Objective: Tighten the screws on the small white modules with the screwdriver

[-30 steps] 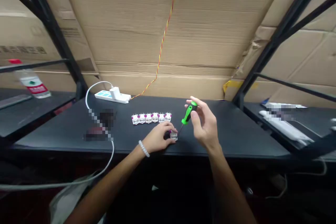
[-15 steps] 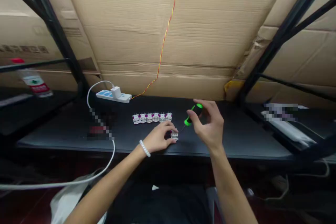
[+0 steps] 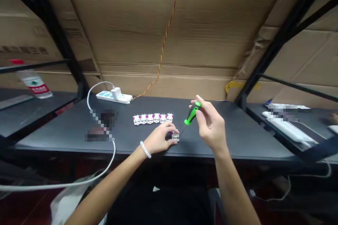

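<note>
Near the front of the black table, my left hand (image 3: 163,137) pinches a small white-and-purple part (image 3: 175,136) between thumb and fingers, against the tabletop. My right hand (image 3: 211,123) grips a green-and-black screwdriver (image 3: 191,114) by its handle, tilted down to the left. Its thin shaft reaches the held part's right side; whether the tip touches a screw is too small to tell. Just behind my left hand, several similar white-and-purple parts (image 3: 150,118) stand in a side-by-side row.
A white power strip (image 3: 107,95) with a charger lies at the back left; its white cable (image 3: 114,151) loops over the table's front edge. Black shelf posts (image 3: 249,81) rise on both sides. A bottle (image 3: 37,83) sits far left, and cardboard (image 3: 211,42) lines the back.
The screwdriver has turned in my right hand and shifted slightly, its tip now closer to the held part. My right fingers have lifted and spread a little. My left hand stays put.
</note>
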A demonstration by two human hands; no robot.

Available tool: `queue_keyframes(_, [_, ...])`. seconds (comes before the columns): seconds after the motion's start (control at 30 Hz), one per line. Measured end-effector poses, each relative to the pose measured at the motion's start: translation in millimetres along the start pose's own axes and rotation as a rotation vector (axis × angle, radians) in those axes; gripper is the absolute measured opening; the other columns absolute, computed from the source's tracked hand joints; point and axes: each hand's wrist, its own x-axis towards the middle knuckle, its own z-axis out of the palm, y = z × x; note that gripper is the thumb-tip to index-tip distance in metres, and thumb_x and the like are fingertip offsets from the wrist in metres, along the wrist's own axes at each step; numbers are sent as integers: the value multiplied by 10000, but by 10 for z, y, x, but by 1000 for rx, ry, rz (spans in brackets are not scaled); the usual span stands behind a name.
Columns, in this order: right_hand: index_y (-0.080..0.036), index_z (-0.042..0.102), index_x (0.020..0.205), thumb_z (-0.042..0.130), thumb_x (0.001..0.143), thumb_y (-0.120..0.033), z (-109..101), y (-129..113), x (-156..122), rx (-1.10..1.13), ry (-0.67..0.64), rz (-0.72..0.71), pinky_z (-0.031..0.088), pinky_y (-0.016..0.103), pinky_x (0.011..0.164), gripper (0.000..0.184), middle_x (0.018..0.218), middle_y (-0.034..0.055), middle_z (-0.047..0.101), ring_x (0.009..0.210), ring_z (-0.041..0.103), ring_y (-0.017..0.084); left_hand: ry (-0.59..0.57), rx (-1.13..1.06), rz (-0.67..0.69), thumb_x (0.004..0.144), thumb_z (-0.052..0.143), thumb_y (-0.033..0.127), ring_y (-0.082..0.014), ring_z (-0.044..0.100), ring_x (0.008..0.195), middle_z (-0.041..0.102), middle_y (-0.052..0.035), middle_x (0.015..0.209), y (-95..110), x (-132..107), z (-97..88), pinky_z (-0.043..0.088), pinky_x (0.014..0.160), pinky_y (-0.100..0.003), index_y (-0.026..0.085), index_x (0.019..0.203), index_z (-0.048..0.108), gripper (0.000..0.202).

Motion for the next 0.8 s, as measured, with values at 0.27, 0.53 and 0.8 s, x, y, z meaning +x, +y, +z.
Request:
queue_keyframes(0.27, [-300,748,1348,729,997,-372,36,-7,2,-142,128,-15,646,435,894,359,1194,93,703,983,710,248,-9,-2,-7,816,885,154,-270,683,1153,724,-75,1222,15,2,-1,536,1096,-426,226,1059,789,271])
queue_keyframes(0.53, [-290,722,1376,772,964,-387,62,34,-3,-124,111,-30,641,451,910,427,1272,109,704,1084,707,276,-13,-1,-14,823,880,161,-271,677,1155,720,-82,1223,19,-1,-2,535,1101,-445,220,1067,786,268])
queue_keyframes(0.8, [-323,511,1617,545,1078,-307,53,55,-2,-45,-10,-19,613,511,1064,540,1422,119,674,1242,696,288,-4,1,-26,819,876,145,-276,685,1166,717,-74,1225,26,-5,-4,537,1105,-431,223,1062,784,271])
